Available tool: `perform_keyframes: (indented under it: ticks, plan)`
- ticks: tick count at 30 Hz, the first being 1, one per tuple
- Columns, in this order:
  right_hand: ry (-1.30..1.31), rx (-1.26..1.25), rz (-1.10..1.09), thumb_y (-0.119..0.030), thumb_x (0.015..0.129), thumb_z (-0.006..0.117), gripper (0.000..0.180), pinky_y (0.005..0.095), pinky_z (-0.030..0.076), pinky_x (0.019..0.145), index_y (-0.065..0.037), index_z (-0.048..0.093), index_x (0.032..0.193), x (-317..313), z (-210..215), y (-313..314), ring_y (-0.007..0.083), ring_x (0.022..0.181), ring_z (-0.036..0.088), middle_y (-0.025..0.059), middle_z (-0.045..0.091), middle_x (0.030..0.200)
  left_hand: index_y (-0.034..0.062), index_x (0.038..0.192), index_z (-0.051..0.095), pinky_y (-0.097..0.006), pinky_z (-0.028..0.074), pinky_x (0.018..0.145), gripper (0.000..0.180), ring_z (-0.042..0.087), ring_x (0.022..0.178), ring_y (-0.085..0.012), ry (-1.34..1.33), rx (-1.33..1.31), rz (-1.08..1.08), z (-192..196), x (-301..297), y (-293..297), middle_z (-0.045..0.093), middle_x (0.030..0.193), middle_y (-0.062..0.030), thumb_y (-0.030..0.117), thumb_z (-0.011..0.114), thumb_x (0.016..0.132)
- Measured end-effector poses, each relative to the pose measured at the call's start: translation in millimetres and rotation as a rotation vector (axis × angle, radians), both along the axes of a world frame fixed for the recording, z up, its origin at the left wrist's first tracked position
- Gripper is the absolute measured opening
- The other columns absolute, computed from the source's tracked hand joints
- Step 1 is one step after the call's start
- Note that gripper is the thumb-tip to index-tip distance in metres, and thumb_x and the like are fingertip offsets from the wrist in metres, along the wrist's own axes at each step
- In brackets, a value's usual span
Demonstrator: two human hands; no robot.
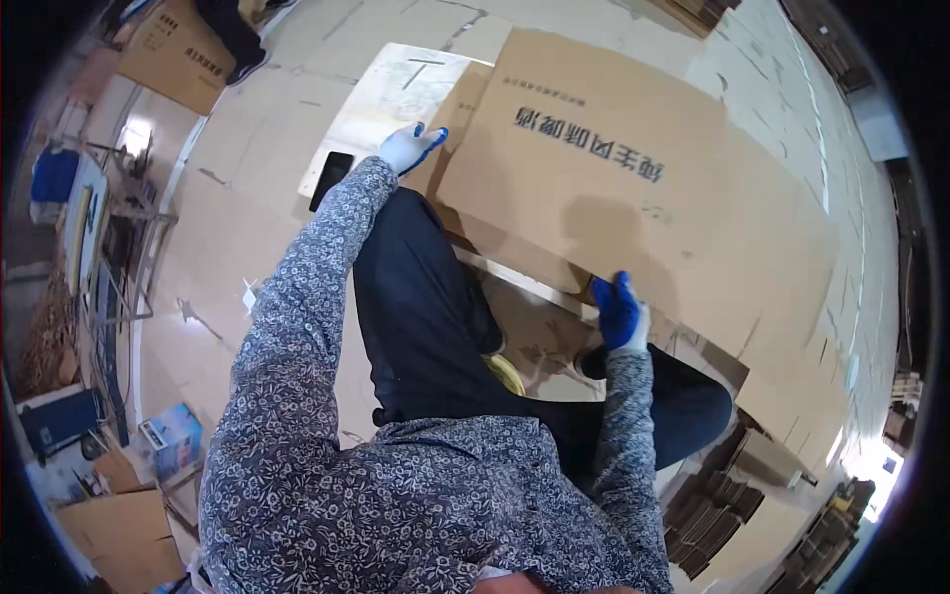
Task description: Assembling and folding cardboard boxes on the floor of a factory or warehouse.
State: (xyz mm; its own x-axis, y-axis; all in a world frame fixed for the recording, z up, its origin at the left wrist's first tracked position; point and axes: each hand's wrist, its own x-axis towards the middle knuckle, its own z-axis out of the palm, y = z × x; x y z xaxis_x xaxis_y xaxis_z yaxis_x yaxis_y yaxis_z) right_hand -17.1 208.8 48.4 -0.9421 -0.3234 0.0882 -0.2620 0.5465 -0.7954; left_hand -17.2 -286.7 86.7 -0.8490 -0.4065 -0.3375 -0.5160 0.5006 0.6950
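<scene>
While the right hand (pixel 620 312), gloved in blue and white, is at the near edge of a big flattened cardboard box (pixel 604 129), its blue fingers meet that edge and point away from the body, though I cannot tell whether they are pinching the board or only resting against it. The left hand (pixel 408 150), gloved in white with blue fingertips, is loosely spread, its thumb and fingers a little apart and nothing clasped between them. The big box lies to the right of the left hand and stretches beyond the right hand, printed side up with dark lettering. Just beside the left hand, a second piece of cardboard (pixel 462 107) shows from under the big box; whether the fingertips touch it is hard to tell. Beyond the left hand is a bare part of the white tabletop (pixel 396 84), and a black phone (pixel 332 180) lies on it to the near left of that hand. Well apart from the left hand, far off to its upper left, stands a brown carton (pixel 176 54). Nearer the body than the right hand, and off to its right, are stacks of folded cardboard (pixel 711 517)
</scene>
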Motion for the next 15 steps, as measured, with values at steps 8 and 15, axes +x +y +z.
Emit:
perform_keyframes:
  ticks: [8,15]
  plan:
    - [0.132,0.202,0.211,-0.026,0.094,0.066,0.034,0.0384,0.055,0.086,-0.001,0.064,0.116,15.9,-43.7,-26.2,0.0261,0.097,0.070,0.0142,0.073,0.103,-0.0072,0.127,0.056,-0.040,0.046,0.100,0.083,0.061,0.116,-0.0355,-0.203,-0.100,0.022,-0.4,-6.7,36.6,0.062,0.124,-0.0253,0.059,0.072,0.079]
    - [-1.139,-0.915,-0.233,-0.032,0.095,0.065,0.045,0.0407,0.052,0.093,-0.006,0.055,0.131,12.9,-29.5,-36.1,0.0279,0.115,0.062,0.0128,0.063,0.128,-0.0070,0.128,0.055,-0.041,0.047,0.099,0.081,0.061,0.116,-0.0351,-0.384,-0.267,-0.101,-6.4,-18.5,30.7,0.061,0.125,-0.0271,0.054,0.073,0.078]
